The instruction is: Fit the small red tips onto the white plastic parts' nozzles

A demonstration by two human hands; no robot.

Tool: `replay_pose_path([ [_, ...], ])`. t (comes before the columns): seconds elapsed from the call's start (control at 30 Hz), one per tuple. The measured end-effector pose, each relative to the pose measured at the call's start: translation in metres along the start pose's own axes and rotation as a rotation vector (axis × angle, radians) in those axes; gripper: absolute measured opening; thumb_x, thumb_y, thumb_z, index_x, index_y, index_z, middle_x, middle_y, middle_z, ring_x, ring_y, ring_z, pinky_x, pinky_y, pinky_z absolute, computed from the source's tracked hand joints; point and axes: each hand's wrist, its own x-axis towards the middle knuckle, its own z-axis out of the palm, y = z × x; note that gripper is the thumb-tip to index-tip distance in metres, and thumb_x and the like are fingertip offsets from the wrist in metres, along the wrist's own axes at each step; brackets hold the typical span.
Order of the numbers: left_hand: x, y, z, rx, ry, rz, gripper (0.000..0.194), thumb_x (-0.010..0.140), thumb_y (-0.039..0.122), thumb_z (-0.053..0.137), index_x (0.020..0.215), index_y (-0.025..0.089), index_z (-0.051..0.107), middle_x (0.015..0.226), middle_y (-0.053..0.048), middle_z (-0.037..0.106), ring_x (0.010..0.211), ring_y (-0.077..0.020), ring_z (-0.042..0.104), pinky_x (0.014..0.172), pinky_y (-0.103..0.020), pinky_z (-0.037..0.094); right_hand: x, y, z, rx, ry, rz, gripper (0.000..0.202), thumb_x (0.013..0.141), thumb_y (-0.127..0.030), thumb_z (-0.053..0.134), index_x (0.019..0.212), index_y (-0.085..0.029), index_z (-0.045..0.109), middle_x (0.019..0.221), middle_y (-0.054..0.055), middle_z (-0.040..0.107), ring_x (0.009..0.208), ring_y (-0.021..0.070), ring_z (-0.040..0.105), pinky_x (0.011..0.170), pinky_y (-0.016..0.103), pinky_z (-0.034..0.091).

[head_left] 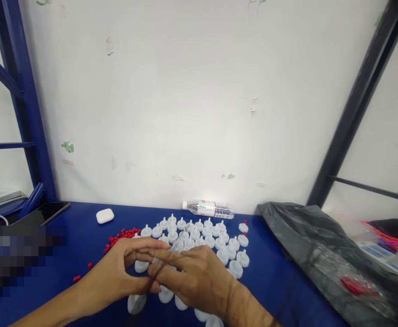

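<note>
My left hand (117, 269) curves in a C shape, thumb below and fingers above. Its fingertips meet those of my right hand (199, 272), whose fingers are bent together. Something pale shows between the fingertips, but blur and the fingers hide what it is. Under and around both hands stand many white plastic caps with narrow spouts (222, 256), mostly upright on the blue table (93, 297). Beyond my left hand lies a pile of small red tips (121, 237). At the right of the group, a white cap with a red tip on its spout (243, 239) stands beside another like it.
A clear plastic bottle (207, 208) lies along the wall. A white earbud case (105, 215) and a phone (54, 211) are at the left. On the right, a dark plastic bag (307, 236) spreads out, with a clear bag of red pieces (358, 286) on it.
</note>
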Motion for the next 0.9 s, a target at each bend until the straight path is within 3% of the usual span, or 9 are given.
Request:
replay_pose_path([
  [0.1, -0.001, -0.006, -0.006, 0.191, 0.107, 0.120, 0.056, 0.079, 0.041, 0.074, 0.131, 0.028, 0.057, 0.115, -0.007, 0.073, 0.106, -0.0266, 0.068, 0.091, -0.039, 0.056, -0.003, 0.012, -0.003, 0.031, 0.030, 0.069, 0.019, 0.098, -0.018, 0.048, 0.107, -0.024, 0.065, 0.132, -0.004, 0.065, 0.067, 0.0090, 0.067, 0.050, 0.024, 0.050],
  [0.2, 0.001, -0.008, -0.016, 0.602, 0.318, 0.227, 0.028, 0.094, 0.040, 0.055, 0.118, 0.027, 0.063, 0.110, -0.005, 0.072, 0.105, -0.0242, 0.064, 0.094, -0.040, 0.051, -0.014, 0.039, -0.012, 0.024, 0.113, 0.245, 0.014, 0.099, -0.030, 0.054, 0.100, -0.020, 0.064, 0.115, 0.003, 0.072, 0.081, 0.0118, 0.069, 0.064, 0.022, 0.052],
  [0.27, 0.004, -0.008, -0.023, 0.823, 0.382, 0.296, 0.021, 0.096, 0.034, 0.051, 0.107, 0.024, 0.067, 0.103, -0.005, 0.072, 0.101, -0.0237, 0.062, 0.094, -0.040, 0.048, -0.026, 0.062, -0.020, -0.053, 0.119, 0.425, 0.017, 0.098, -0.034, 0.054, 0.095, -0.021, 0.066, 0.101, 0.002, 0.072, 0.073, 0.0105, 0.066, 0.061, 0.022, 0.047],
  [0.33, 0.009, -0.008, -0.030, 0.975, 0.366, 0.326, 0.021, 0.097, 0.029, 0.049, 0.104, 0.022, 0.067, 0.102, -0.005, 0.072, 0.100, -0.0237, 0.062, 0.096, -0.041, 0.044, -0.039, 0.084, -0.026, -0.143, 0.055, 0.634, 0.023, 0.098, -0.040, 0.053, 0.093, -0.022, 0.067, 0.093, 0.000, 0.070, 0.063, 0.0094, 0.061, 0.057, 0.023, 0.042],
  [0.5, 0.019, -0.016, -0.052, 1.168, 0.396, 0.219, 0.025, 0.097, 0.025, 0.045, 0.104, 0.020, 0.069, 0.104, -0.006, 0.074, 0.103, -0.0258, 0.063, 0.097, -0.044, 0.041, -0.071, 0.120, -0.025, -0.251, -0.252, 1.048, 0.019, 0.095, -0.035, 0.053, 0.094, -0.025, 0.069, 0.094, 0.002, 0.072, 0.082, 0.0172, 0.068, 0.061, 0.026, 0.039],
  [0.7, 0.025, -0.027, -0.078, 1.187, 0.409, 0.069, 0.029, 0.097, 0.024, 0.044, 0.105, 0.017, 0.070, 0.108, -0.008, 0.075, 0.106, -0.0300, 0.063, 0.095, -0.046, 0.042, -0.093, 0.131, -0.015, -0.238, -0.373, 1.169, 0.013, 0.086, -0.024, 0.058, 0.089, -0.024, 0.071, 0.085, 0.005, 0.075, 0.077, 0.0226, 0.070, 0.058, 0.028, 0.036],
  [0.9, 0.025, -0.040, -0.082, 1.114, 0.348, 0.024, 0.030, 0.097, 0.028, 0.044, 0.098, 0.019, 0.072, 0.099, -0.006, 0.076, 0.096, -0.0273, 0.065, 0.089, -0.039, 0.047, -0.092, 0.129, -0.016, -0.257, -0.388, 1.157, 0.014, 0.086, -0.021, 0.056, 0.088, -0.023, 0.070, 0.085, 0.008, 0.074, 0.077, 0.0238, 0.069, 0.060, 0.029, 0.039],
])
